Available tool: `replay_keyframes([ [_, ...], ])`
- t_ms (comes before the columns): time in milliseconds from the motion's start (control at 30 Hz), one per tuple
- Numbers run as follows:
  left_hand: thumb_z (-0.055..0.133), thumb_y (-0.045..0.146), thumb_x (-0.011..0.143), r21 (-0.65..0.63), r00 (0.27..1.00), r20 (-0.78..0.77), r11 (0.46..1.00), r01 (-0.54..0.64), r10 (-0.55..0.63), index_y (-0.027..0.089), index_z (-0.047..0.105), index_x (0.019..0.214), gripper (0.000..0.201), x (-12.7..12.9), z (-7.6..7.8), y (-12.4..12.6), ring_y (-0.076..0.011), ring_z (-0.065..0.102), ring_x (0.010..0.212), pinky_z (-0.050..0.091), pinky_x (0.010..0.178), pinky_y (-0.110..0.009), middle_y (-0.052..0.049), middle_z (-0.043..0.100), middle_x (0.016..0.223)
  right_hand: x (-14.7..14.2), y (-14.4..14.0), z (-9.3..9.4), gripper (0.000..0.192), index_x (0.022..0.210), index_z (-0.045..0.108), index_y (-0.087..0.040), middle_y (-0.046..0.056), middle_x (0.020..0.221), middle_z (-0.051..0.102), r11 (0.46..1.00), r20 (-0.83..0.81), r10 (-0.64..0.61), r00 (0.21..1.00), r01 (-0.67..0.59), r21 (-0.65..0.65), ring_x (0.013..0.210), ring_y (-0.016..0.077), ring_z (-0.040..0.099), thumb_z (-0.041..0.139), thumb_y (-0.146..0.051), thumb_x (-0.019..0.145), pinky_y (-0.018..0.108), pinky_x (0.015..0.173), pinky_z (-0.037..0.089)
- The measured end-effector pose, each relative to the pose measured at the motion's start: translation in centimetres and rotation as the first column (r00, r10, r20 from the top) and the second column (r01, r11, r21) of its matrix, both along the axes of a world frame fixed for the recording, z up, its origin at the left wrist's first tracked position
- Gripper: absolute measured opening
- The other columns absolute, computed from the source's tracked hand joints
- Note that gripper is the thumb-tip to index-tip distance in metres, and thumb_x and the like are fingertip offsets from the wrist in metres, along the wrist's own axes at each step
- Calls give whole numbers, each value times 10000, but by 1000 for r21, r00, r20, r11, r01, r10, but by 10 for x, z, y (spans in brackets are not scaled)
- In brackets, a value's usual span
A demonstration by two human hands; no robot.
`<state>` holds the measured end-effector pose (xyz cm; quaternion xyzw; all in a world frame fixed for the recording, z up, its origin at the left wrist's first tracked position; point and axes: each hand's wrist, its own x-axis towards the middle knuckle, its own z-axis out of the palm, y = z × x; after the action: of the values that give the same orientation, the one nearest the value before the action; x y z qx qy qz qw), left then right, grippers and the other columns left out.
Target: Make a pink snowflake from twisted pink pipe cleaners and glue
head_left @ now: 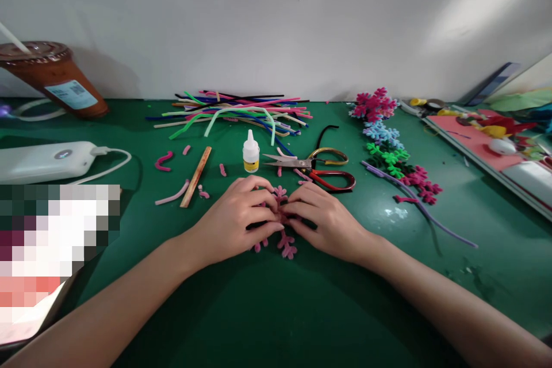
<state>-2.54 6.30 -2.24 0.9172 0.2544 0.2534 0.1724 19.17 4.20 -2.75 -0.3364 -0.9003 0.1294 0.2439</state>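
Note:
My left hand [239,215] and my right hand [325,215] meet over a pink pipe-cleaner snowflake [287,244] lying on the green mat [276,310]. The fingertips of both hands press on its middle and hide most of it. Pink branched arms stick out above and below the fingers. A small glue bottle [250,152] with a white nozzle stands just beyond my left hand. Scissors [314,164] with one gold and one red handle lie just beyond my right hand.
A pile of coloured pipe cleaners [235,115] lies at the back. Finished snowflakes [388,146] in several colours sit to the right, with a purple stem [431,215]. An iced drink cup [56,77], a white power bank [43,161], a wooden stick [196,184] and pink scraps lie left.

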Motion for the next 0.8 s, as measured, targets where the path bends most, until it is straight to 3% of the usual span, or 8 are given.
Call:
replay_keyframes([
  [200, 519, 249, 913, -56, 1000, -13, 998, 3, -4, 207, 682, 879, 172, -2, 2, 0, -215, 482, 1083, 376, 942, -396, -12, 683, 893, -2, -2, 0, 192, 989, 671, -148, 73, 944, 630, 1000, -4, -20, 1000, 20, -7, 886, 184, 527, 509, -219, 913, 363, 838, 461],
  [367, 460, 230, 934, -131, 1000, 6, 991, 3, -3, 172, 652, 890, 205, -3, 5, 0, -209, 450, 1100, 362, 961, -379, -34, 641, 898, -14, -6, -1, 168, 900, 667, -120, 87, 907, 623, 994, -17, -107, 994, 107, 5, 865, 203, 526, 590, -264, 860, 379, 820, 459],
  [633, 460, 248, 930, -99, 999, 45, 995, 1, 4, 160, 658, 723, 299, -4, 6, 0, -192, 469, 955, 406, 890, -370, -52, 589, 887, -22, -9, -5, 125, 914, 653, -139, 69, 933, 631, 990, -94, -140, 986, 142, 10, 864, 180, 528, 536, -157, 875, 364, 849, 446],
  [800, 475, 219, 917, -15, 977, 162, 990, -140, 140, 172, 662, 684, 302, -5, 5, -1, -195, 488, 930, 408, 881, -384, -42, 630, 828, -22, -9, -5, 144, 882, 655, -146, 75, 906, 629, 987, -87, -160, 983, 160, -8, 853, 180, 535, 521, -195, 900, 355, 807, 459],
])
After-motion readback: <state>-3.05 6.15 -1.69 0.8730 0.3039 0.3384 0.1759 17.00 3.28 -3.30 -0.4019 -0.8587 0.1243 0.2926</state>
